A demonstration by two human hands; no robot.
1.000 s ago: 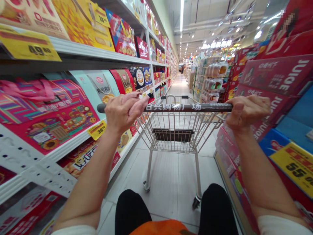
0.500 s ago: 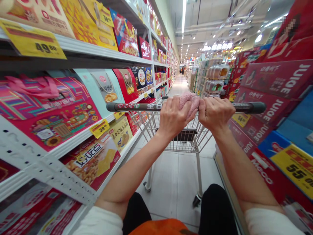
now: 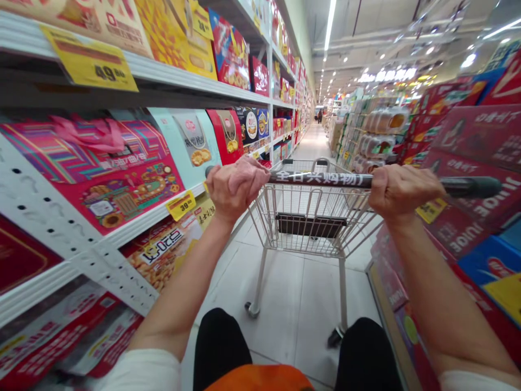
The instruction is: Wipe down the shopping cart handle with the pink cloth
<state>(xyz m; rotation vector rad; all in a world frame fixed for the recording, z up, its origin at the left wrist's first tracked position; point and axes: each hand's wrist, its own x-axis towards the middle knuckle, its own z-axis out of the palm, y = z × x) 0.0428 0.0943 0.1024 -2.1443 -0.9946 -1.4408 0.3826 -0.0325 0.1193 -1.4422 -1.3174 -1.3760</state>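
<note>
In front of me a wire shopping cart (image 3: pixel 303 228) stands on the tiled floor, its dark handle bar (image 3: pixel 321 178) running across the view with white lettering. Near the bar's left end my left hand (image 3: pixel 230 190) is closed round a pink cloth (image 3: pixel 247 172), which is wrapped over the bar. Toward the right end my right hand (image 3: pixel 401 190) grips the bare bar, with its fingers curled over it. The middle of the bar lies uncovered between both hands. A black panel (image 3: pixel 311 225) shows at the near side of the cart's basket.
Shelves (image 3: pixel 228 87) of boxed snacks with yellow price tags (image 3: pixel 181 205) line the left side, close to the bar's end. Stacked red juice cartons (image 3: pixel 476 163) rise on the right. The aisle (image 3: pixel 315 142) runs ahead, with a person (image 3: pixel 319 115) far off.
My hands have moved apart from the middle of the bar. The left went leftward with the pink cloth, the right went rightward. The view has shifted slightly.
</note>
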